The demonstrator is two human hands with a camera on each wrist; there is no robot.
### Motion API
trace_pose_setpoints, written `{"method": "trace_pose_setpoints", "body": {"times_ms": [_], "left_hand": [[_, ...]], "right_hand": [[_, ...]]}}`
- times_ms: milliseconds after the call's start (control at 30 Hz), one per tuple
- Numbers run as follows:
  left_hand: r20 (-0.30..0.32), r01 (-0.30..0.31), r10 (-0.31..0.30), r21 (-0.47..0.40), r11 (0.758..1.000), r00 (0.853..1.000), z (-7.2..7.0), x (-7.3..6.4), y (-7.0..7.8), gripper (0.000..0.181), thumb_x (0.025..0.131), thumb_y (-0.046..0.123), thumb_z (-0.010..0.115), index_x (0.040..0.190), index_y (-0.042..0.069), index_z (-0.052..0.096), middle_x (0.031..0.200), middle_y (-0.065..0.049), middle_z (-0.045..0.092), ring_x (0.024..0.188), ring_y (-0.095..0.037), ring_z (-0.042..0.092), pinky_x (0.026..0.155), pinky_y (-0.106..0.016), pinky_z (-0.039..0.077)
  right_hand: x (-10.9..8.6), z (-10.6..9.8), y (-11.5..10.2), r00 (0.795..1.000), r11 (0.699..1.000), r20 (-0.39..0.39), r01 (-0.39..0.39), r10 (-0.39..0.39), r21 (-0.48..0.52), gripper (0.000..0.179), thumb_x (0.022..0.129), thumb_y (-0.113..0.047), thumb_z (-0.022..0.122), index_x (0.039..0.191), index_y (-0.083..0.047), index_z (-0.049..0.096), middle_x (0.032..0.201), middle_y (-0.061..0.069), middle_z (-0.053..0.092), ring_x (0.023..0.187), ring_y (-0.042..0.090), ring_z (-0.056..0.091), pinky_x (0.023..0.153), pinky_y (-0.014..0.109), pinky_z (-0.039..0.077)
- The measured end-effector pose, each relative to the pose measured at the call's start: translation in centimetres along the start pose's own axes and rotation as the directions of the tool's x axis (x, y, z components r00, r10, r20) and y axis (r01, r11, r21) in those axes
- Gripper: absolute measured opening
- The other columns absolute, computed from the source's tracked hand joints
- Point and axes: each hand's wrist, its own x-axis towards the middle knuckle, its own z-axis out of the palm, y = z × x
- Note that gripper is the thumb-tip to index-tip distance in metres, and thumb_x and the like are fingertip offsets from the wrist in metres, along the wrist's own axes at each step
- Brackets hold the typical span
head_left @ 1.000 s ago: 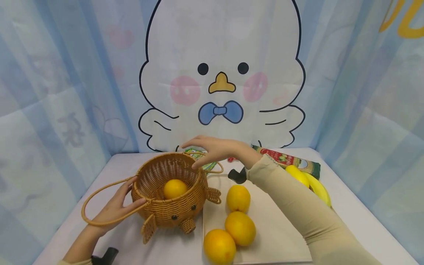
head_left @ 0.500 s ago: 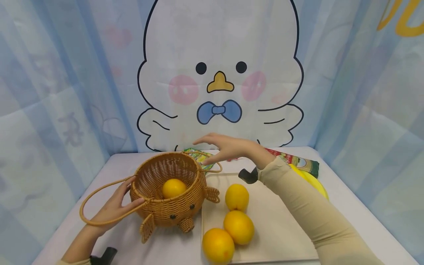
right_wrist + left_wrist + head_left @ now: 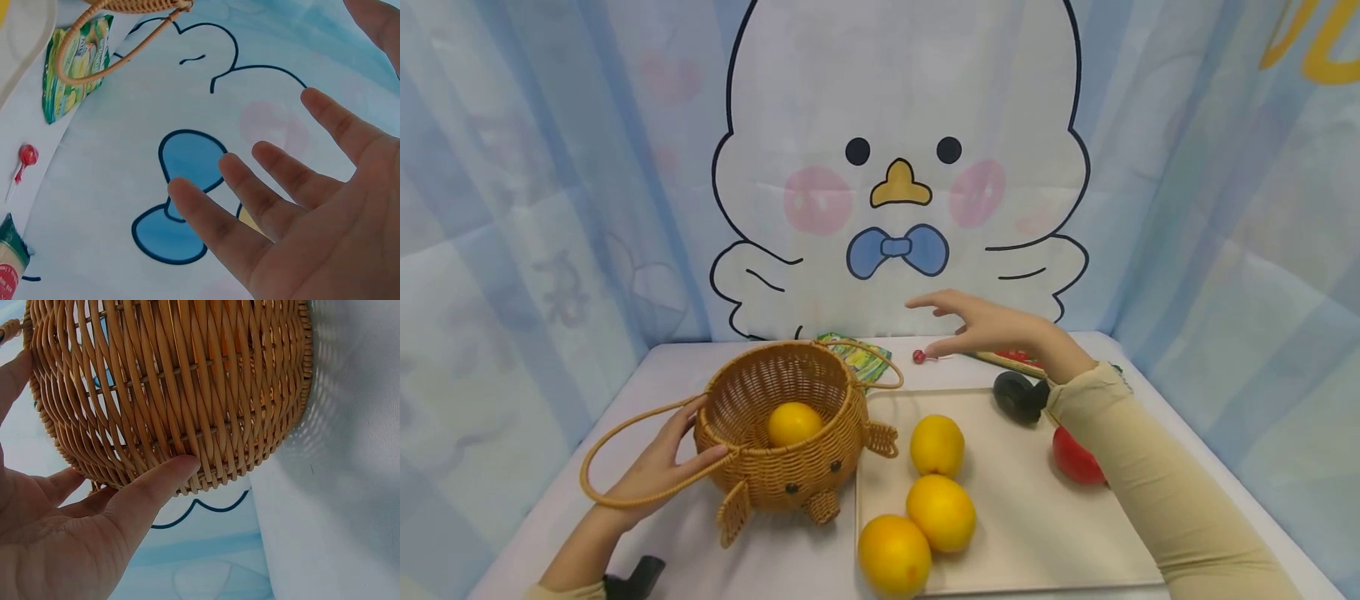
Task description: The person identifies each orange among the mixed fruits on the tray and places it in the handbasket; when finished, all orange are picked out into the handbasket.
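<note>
A round wicker basket (image 3: 767, 482) with an animal face and two loop handles stands left of centre, one orange (image 3: 795, 423) inside it. My left hand (image 3: 655, 473) holds the basket's left side, thumb and fingers spread around the wall beneath a handle. In the left wrist view, a finger of the left hand (image 3: 69, 544) lies along the wicker. My right hand (image 3: 992, 325), fingers apart and holding nothing, hovers above the back of the table, right of the basket. Three oranges, the nearest orange (image 3: 894, 556) among them, sit along the left of a cream tray (image 3: 1022, 542).
A round red fruit (image 3: 1077, 456) lies on the tray's right, partly behind my right sleeve. Behind the tray are a green packet (image 3: 863, 360), a red lollipop (image 3: 919, 357) and a red-and-green package (image 3: 1018, 360), partly covered by my right arm. A printed curtain (image 3: 895, 100) surrounds the table.
My right hand has moved right, from above the basket's rim to above the lollipop. The red fruit has come into view, while the bananas are now hidden behind my arm. My left hand stays.
</note>
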Motion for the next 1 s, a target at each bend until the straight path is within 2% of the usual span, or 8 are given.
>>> {"method": "trace_pose_setpoints", "body": {"times_ms": [300, 633, 833, 1000], "left_hand": [[0.006, 0.013, -0.013, -0.003, 1.0, 1.0, 0.0, -0.1, -0.1, 0.089, 0.09, 0.046, 0.058, 0.152, 0.011, 0.006, 0.156, -0.026, 0.008, 0.138, -0.052, 0.018, 0.104, -0.071, 0.023], [0.001, -0.019, 0.019, -0.009, 1.0, 1.0, 0.1, -0.1, -0.1, 0.087, 0.09, 0.044, 0.058, 0.152, 0.011, 0.007, 0.156, -0.026, 0.01, 0.138, -0.052, 0.019, 0.103, -0.071, 0.024], [-0.007, -0.037, 0.037, 0.003, 0.999, 0.999, -0.1, -0.2, 0.0, 0.086, 0.091, 0.044, 0.058, 0.152, 0.011, 0.008, 0.155, -0.026, 0.011, 0.137, -0.052, 0.022, 0.102, -0.071, 0.026], [0.0, -0.027, 0.027, -0.006, 1.0, 1.0, -0.1, -0.1, 0.0, 0.087, 0.091, 0.043, 0.058, 0.152, 0.011, 0.007, 0.156, -0.026, 0.01, 0.137, -0.052, 0.02, 0.103, -0.071, 0.025]], "right_hand": [[-0.4, -0.3, 0.4, 1.0, 1.0, -0.003, 0.016, -0.016, -0.006, 0.071, 0.085, -0.037, 0.068, 0.146, -0.024, 0.033, 0.154, 0.008, 0.026, 0.137, 0.034, 0.034, 0.105, 0.051, 0.043], [-1.1, -1.2, 1.3, 0.998, 0.999, -0.03, -0.049, 0.049, 0.015, 0.072, 0.084, -0.04, 0.068, 0.146, -0.031, 0.031, 0.156, 0.005, 0.023, 0.138, 0.031, 0.034, 0.107, 0.053, 0.04], [-1.5, -1.3, 1.6, 0.999, 0.999, -0.031, -0.044, 0.044, 0.01, 0.074, 0.084, -0.04, 0.068, 0.146, -0.029, 0.031, 0.155, 0.007, 0.023, 0.137, 0.034, 0.035, 0.107, 0.057, 0.037], [-1.5, -1.0, 1.6, 0.999, 0.999, -0.033, -0.04, 0.04, 0.012, 0.073, 0.083, -0.039, 0.069, 0.146, -0.03, 0.032, 0.155, 0.006, 0.025, 0.137, 0.032, 0.036, 0.106, 0.056, 0.039]]}}
